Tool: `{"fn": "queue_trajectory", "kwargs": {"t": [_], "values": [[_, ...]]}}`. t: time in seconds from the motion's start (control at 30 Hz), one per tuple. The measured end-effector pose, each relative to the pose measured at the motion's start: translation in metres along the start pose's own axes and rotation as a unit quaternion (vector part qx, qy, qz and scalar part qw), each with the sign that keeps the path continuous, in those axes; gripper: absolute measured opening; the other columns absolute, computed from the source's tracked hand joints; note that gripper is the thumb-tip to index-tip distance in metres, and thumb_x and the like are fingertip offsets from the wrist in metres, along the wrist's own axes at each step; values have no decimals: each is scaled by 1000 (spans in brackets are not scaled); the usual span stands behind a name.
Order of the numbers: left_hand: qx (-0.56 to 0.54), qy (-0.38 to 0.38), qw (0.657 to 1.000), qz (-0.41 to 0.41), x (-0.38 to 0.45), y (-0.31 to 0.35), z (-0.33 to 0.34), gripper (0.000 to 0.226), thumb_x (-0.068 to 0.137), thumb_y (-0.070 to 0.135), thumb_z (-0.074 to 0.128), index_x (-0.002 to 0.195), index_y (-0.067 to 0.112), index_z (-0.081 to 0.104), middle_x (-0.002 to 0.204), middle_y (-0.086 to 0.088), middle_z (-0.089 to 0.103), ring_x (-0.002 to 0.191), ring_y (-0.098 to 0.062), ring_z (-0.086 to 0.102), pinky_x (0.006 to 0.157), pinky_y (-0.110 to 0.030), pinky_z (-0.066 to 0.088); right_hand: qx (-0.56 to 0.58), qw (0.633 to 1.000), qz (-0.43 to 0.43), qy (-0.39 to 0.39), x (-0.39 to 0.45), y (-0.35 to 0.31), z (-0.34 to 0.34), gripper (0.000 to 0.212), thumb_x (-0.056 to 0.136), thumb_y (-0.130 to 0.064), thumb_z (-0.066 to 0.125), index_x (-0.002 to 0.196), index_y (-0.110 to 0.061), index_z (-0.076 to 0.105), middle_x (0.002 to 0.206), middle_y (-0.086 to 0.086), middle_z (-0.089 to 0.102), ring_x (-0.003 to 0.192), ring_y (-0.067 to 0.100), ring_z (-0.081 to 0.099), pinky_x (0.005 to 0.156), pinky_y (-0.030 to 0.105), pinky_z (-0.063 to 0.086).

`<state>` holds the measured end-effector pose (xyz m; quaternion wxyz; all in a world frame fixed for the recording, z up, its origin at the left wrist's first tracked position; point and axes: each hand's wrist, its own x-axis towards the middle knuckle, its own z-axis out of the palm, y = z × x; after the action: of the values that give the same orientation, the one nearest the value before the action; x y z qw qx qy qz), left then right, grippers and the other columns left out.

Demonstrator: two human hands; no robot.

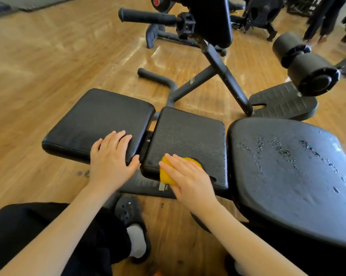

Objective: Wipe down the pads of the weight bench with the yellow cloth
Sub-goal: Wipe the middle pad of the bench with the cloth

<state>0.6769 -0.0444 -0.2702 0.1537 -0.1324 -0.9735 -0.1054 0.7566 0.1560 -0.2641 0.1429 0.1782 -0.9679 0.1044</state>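
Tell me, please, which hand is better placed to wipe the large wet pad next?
The right hand: it already presses the yellow cloth, nearer the large droplet-covered black pad. The left hand rests flat elsewhere.

A weight bench (188, 136) stands on a wooden floor (48, 66), its three black pads in a row. The left hand (112, 156) rests flat on the left pad's (96, 120) front right corner. On the middle pad's (190, 136) front edge lies a yellow cloth (166, 174) under the right hand (188, 176). The large right pad (287, 168) carries streaks of droplets.
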Motion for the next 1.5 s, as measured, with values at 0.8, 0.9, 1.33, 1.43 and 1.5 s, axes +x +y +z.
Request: {"fn": "queue_trajectory", "kwargs": {"t": [0.8, 0.9, 1.33, 1.43, 1.5], "values": [[-6, -6, 1000, 13, -2, -3, 0, 56, 80, 42, 48, 127, 11, 49, 136, -9, 48, 130, -27, 39, 103, -48, 28, -110, 991, -77, -6, -15, 6, 15, 53, 81, -13, 55, 132, -23, 46, 139, 3, 48, 126, 25, 48, 95, 37, 46], [-14, -3, 1000, 14, 0, -3, -1, 56, 80, 41, 50, 127, 10, 50, 137, -9, 48, 131, -28, 38, 104, -49, 27, -127, 991, -40, -27, -46, 38, 2, 67, 74, -11, 67, 134, -25, 42, 141, 1, 46, 128, 23, 45, 98, 37, 43], [12, -6, 1000, 18, -5, -5, 1, 61, 81, 49, 38, 126, 10, 50, 135, -9, 50, 129, -28, 40, 102, -48, 29, -54, 996, -65, -9, 19, -34, 17, 50, 82, -16, 46, 132, -18, 47, 139, 3, 49, 127, 23, 46, 102, 37, 40], [11, -6, 1000, 22, -1, -4, -1, 60, 81, 47, 40, 126, 10, 51, 134, -10, 50, 129, -28, 41, 102, -49, 29, -63, 995, -79, -24, 10, -14, 12, 53, 81, -12, 44, 134, -17, 45, 141, 5, 46, 127, 25, 47, 100, 38, 42], [6, -11, 1000, 24, 0, -3, -2, 59, 80, 45, 43, 126, 9, 51, 134, -10, 50, 129, -29, 40, 102, -50, 29, -76, 994, -73, -37, -10, 4, 7, 64, 76, -7, 62, 136, -19, 42, 142, 4, 44, 128, 25, 45, 101, 37, 41]]}}
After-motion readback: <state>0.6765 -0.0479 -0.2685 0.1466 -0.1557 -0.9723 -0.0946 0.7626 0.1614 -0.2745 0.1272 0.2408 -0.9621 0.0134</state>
